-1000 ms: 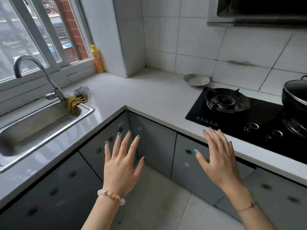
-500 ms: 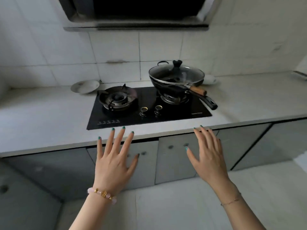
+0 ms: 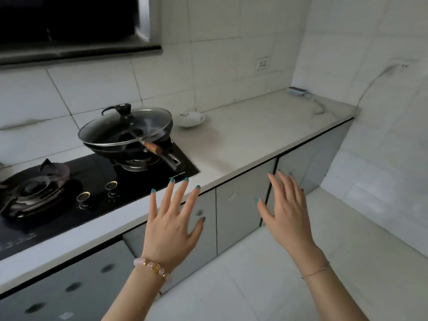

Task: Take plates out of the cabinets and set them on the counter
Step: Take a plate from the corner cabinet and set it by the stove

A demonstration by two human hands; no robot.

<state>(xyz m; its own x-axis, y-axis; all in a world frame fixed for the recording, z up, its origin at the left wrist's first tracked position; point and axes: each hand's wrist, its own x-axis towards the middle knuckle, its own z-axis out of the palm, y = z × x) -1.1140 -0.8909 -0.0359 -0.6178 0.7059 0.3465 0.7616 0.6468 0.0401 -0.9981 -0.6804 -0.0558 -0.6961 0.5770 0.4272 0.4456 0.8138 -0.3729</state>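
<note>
My left hand [image 3: 172, 224] and my right hand [image 3: 286, 210] are both held out flat with fingers spread and hold nothing. They hover in front of the grey lower cabinet doors [image 3: 240, 216], which are all closed, just below the counter's front edge. The pale counter [image 3: 252, 135] stretches to the right of the stove. A small white dish [image 3: 191, 118] sits on it near the back wall, beside the wok. No plates from inside the cabinets are visible.
A black gas hob [image 3: 76, 193] fills the left, with a lidded black wok [image 3: 126, 133] whose handle juts toward the counter edge. A range hood [image 3: 69, 26] hangs above. A small grey device with a cable [image 3: 297, 91] lies at the counter's far right end. White floor tiles lie below.
My view has swung right, from the sink corner past the hob to the counter's right end. Both hands stayed open and spread in front of me.
</note>
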